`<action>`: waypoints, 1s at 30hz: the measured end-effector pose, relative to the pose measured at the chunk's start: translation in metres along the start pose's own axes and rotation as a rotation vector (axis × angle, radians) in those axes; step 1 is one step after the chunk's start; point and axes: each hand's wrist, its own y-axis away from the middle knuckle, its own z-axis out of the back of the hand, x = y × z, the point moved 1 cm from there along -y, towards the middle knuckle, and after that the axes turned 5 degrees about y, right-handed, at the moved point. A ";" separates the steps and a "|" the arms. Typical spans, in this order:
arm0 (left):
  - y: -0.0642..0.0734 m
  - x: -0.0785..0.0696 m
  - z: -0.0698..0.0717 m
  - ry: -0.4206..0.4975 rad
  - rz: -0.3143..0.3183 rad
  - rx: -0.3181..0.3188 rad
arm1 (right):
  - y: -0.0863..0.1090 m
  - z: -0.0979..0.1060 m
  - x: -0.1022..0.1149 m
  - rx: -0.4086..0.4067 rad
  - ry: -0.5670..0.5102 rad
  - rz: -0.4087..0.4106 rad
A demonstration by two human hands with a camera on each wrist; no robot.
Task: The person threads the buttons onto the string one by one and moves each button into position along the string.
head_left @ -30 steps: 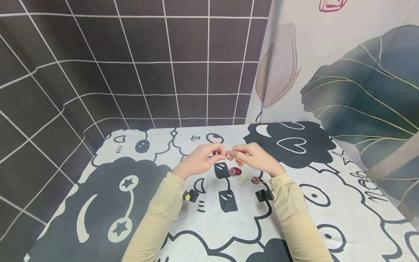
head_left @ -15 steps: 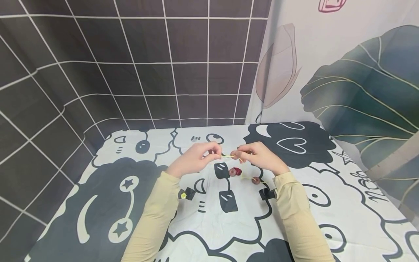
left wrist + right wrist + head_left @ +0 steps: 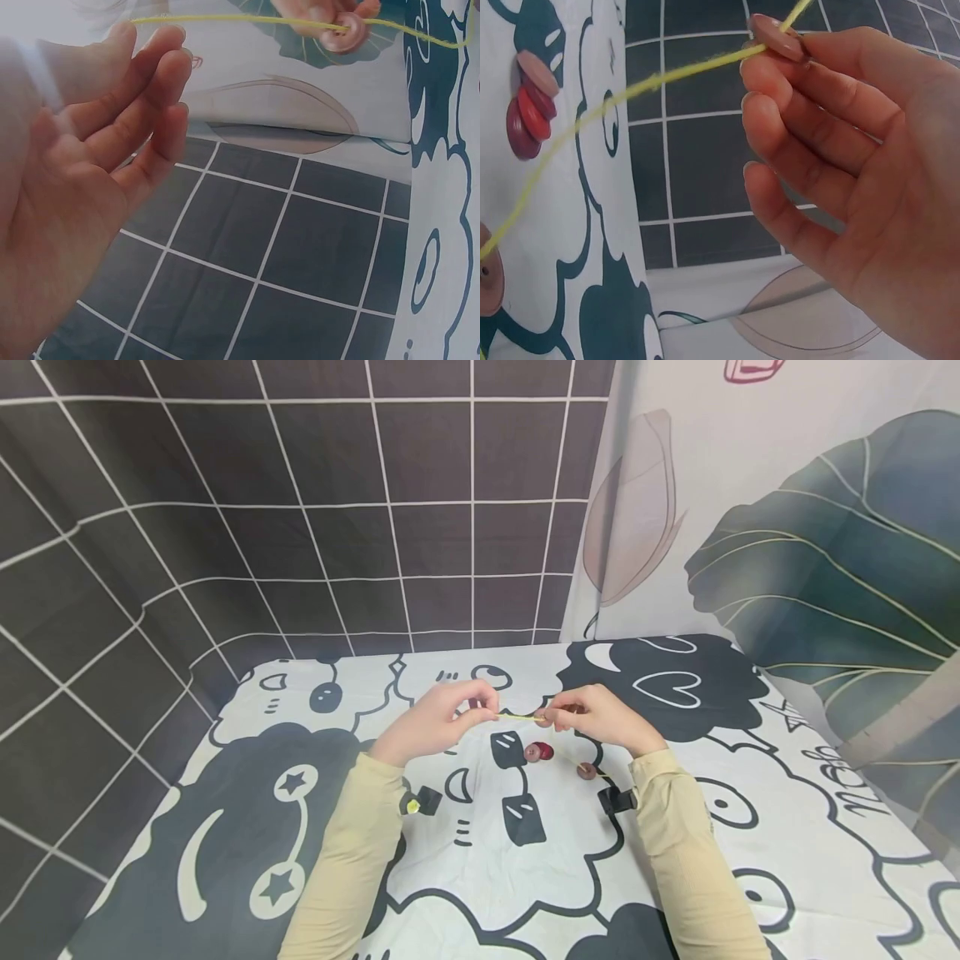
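In the head view my left hand [image 3: 431,722] and right hand [image 3: 602,720] face each other above the cloth. My left thumb and forefinger pinch the end of a yellow yarn [image 3: 225,18], which runs taut across to my right hand. Between right thumb and forefinger I hold a pinkish-brown button [image 3: 775,36], and the yarn passes through it. From there the yarn sags to a second brown button [image 3: 587,771], which lies on the cloth. Several red and pink buttons [image 3: 529,120] lie overlapped in a small heap; one of them is a pinkish button [image 3: 532,752].
A white cloth with dark cartoon drawings [image 3: 517,881] covers the table. Behind it hangs a dark curtain with a white grid [image 3: 435,543]; at the right, a leaf-patterned curtain [image 3: 840,552]. Black wrist straps [image 3: 617,800] show beneath both forearms.
The hands have drawn apart, the left moving left and the right slightly right. The stretch of yarn between left fingers and held button has grown longer and straighter.
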 end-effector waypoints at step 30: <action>0.012 -0.010 0.019 -0.039 -0.030 -0.025 | 0.019 -0.006 -0.043 0.394 -0.057 -0.213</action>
